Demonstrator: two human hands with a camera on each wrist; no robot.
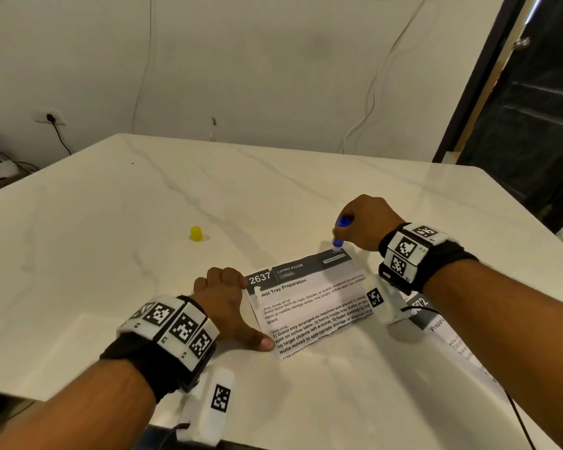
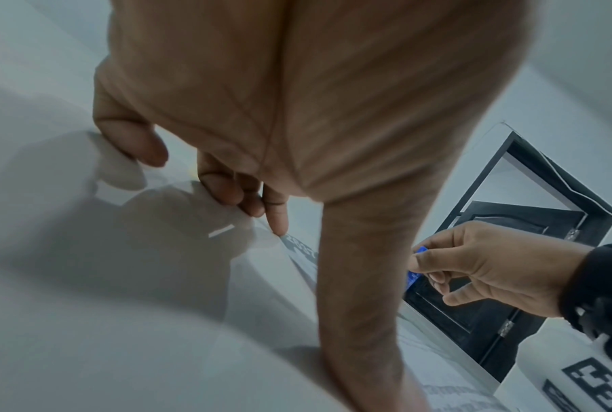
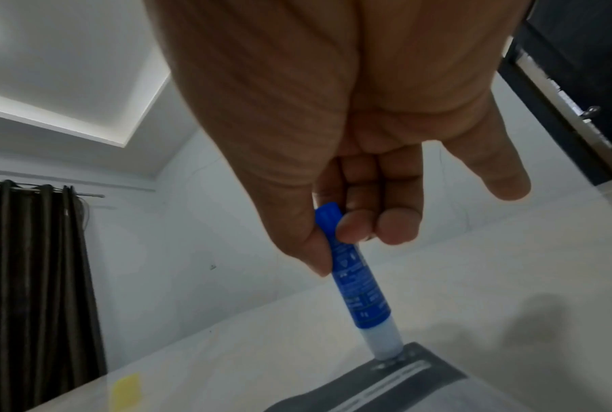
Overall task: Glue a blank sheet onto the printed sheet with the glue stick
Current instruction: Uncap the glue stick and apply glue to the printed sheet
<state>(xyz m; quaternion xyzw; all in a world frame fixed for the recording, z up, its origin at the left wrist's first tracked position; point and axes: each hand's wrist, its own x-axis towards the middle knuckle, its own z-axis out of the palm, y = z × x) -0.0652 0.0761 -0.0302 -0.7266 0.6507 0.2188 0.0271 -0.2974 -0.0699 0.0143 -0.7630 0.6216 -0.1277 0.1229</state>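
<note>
Already the blue glue stick (image 1: 340,235) stands nearly upright, tip on the far right corner of the printed paper sheet (image 1: 309,303), right hand (image 1: 368,222) fingers gripping it; remaining paper lies toward the left hand (image 1: 228,306), pressing its left edge against the white marble bench (image 1: 111,254).

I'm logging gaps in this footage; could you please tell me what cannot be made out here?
- Second printed sheet: head view, mostly hidden under the right hand's wrist and cut by the edge.
- Sheet under the left hand: left wrist view, blocked by palm and thumb.
- Yellow cap: right wrist view, a blur.
- Blank sheet: in no view.
</note>
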